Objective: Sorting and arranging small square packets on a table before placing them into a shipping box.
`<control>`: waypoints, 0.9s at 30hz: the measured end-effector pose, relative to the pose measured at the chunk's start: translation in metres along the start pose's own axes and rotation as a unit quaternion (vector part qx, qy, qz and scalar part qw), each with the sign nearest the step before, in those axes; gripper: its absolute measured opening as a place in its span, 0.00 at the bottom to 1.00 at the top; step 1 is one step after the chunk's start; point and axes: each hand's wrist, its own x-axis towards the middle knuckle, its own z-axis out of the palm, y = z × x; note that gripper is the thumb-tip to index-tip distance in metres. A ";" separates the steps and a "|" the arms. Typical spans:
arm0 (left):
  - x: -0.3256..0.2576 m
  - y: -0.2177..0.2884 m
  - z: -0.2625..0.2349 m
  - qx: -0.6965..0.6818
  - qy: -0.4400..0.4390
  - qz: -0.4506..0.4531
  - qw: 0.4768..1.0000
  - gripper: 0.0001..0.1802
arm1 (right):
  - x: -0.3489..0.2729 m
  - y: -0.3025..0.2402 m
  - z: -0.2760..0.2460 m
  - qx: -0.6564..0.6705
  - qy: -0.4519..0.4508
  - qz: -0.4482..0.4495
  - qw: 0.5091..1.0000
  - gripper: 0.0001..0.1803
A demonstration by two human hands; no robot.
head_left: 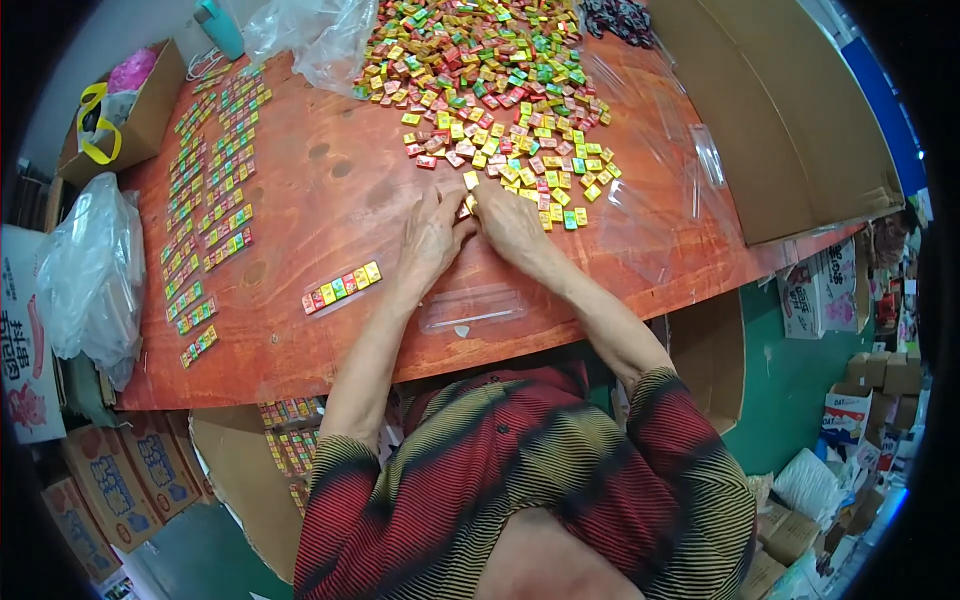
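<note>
Both my hands meet at the near edge of a big heap of small wrapped candies in yellow, red and green. My left hand curls its fingers inward at the row's left side. From the right, my right hand closes in with bent fingers. A yellow candy shows at the fingertips, and more candies between the hands are mostly hidden. Just below them lies a clear plastic tray. To the left, a clear tray holding a row of candies rests on the table.
Columns of filled candy trays line the left of the red wooden table. Clear plastic bags lie at the back. Clear trays lie near a large cardboard box at right. An open carton with filled trays stands below the edge.
</note>
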 end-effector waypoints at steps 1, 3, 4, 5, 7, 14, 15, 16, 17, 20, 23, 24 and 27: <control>0.001 0.000 0.001 0.012 0.009 0.005 1.000 0.22 | -0.003 0.006 0.000 0.008 0.042 -0.027 0.999 0.12; 0.000 -0.002 0.002 0.025 0.021 0.002 0.999 0.23 | -0.010 0.017 -0.022 0.115 0.051 0.025 0.992 0.12; 0.000 0.000 0.002 0.044 0.026 0.010 0.999 0.22 | -0.019 0.029 -0.029 0.112 0.089 0.017 0.990 0.12; 0.003 0.003 0.004 0.060 0.030 0.022 0.998 0.20 | -0.027 0.038 -0.040 0.105 0.131 0.012 0.986 0.13; 0.004 -0.001 0.004 0.067 0.039 0.033 0.996 0.20 | -0.042 0.030 -0.053 0.078 0.095 0.018 0.992 0.12; -0.005 0.001 0.006 0.099 0.035 0.080 0.991 0.17 | -0.082 0.017 -0.023 -0.112 0.040 -0.006 0.993 0.11; -0.009 0.000 0.004 0.101 0.033 0.081 0.991 0.17 | -0.083 0.018 -0.021 -0.109 0.041 -0.004 0.993 0.11; -0.014 -0.001 0.001 0.091 0.008 0.065 0.994 0.17 | -0.083 0.019 -0.021 -0.100 0.048 -0.012 0.994 0.11; -0.018 -0.001 -0.002 0.082 -0.014 0.047 0.995 0.16 | -0.083 0.018 -0.021 -0.091 0.055 -0.021 0.994 0.11; -0.026 -0.003 -0.009 0.063 -0.034 0.049 0.996 0.15 | -0.085 0.008 -0.020 -0.018 0.039 -0.034 0.998 0.11; -0.028 -0.003 -0.009 0.063 -0.030 0.050 0.996 0.16 | -0.075 -0.001 -0.016 -0.014 0.002 -0.034 0.999 0.11; -0.027 -0.002 -0.009 0.064 -0.030 0.050 0.996 0.16 | -0.070 -0.003 -0.016 -0.014 0.002 -0.034 0.999 0.11; -0.023 0.003 -0.003 0.078 -0.028 0.053 0.995 0.16 | -0.057 -0.004 -0.016 0.006 0.013 -0.021 1.000 0.11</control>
